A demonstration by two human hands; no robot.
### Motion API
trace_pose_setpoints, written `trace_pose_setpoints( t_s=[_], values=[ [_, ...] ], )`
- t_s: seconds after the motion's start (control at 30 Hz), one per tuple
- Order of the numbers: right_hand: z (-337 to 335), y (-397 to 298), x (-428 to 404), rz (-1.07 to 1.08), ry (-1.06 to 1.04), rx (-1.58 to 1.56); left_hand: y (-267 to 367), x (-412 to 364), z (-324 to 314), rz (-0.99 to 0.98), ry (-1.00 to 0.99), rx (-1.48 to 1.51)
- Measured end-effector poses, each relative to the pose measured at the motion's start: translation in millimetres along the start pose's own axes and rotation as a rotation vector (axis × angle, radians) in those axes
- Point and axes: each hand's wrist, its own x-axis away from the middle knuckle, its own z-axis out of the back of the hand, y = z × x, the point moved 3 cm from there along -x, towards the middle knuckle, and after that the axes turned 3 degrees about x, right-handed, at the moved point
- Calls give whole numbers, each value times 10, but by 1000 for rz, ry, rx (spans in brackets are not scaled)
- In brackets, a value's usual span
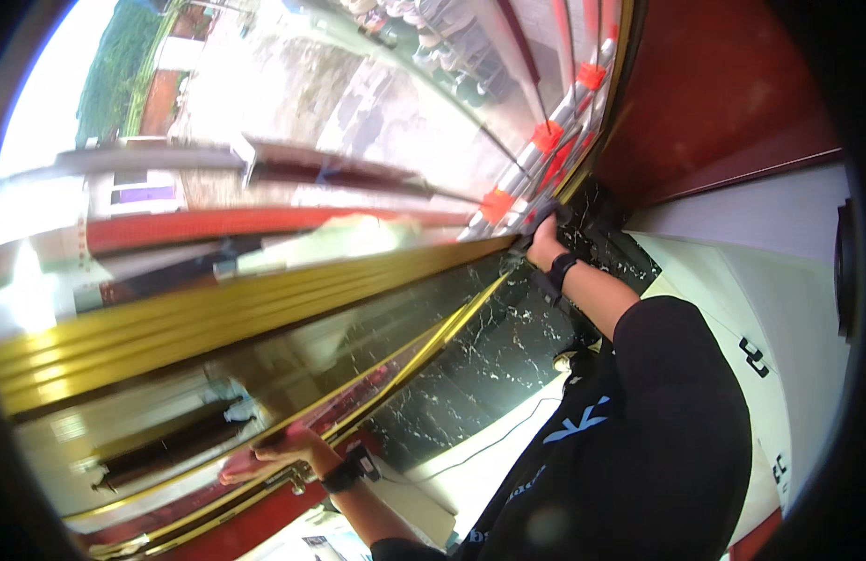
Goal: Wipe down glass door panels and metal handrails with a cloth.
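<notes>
A gold-framed glass door or window panel (433, 336) slants from the lower left towards the middle, with a metal lock or knob (298, 480) on its edge. My left hand (286, 452), at the lower left, lies with fingers extended at this panel's edge; blur hides whether it touches the frame. At upper centre my right hand (545, 238) is closed around a dark object (538, 214) beside the end of a wide gold frame (265, 294). The object's kind is unclear. Both wrists wear black bands.
Beyond the glass, metal rails with red joints (496, 203) stand near a paved area. Black veined marble (489, 357) lies between the panel and my body. A dark red panel (713, 105) is at upper right, beside a white surface (727, 280). A thin cable (475, 456) runs below.
</notes>
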Motion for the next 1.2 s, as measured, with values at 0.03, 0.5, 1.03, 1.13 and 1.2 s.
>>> trace_pose_setpoints(
  t_s=[0.03, 0.5, 1.03, 1.13, 1.2],
  values=[
    [86, -76, 222, -150, 75, 63, 676, 487, -1165, -520, 20, -568],
    [-970, 221, 3274, 95, -866, 159, 1466, 467, -1178, -557, -274, -609],
    [-940, 1882, 2624, 2572, -370, 1241, 871, 4219, 3568, 913, -128, -876],
    [-419, 2229, 2104, 2180, -579, 1690, 1248, 4733, 4207, 885, -33, -1094],
    [-6, 2241, 1691, 2073, -454, 1717, 1497, 4524, 4162, 1194, 7, -1081]
  ],
)
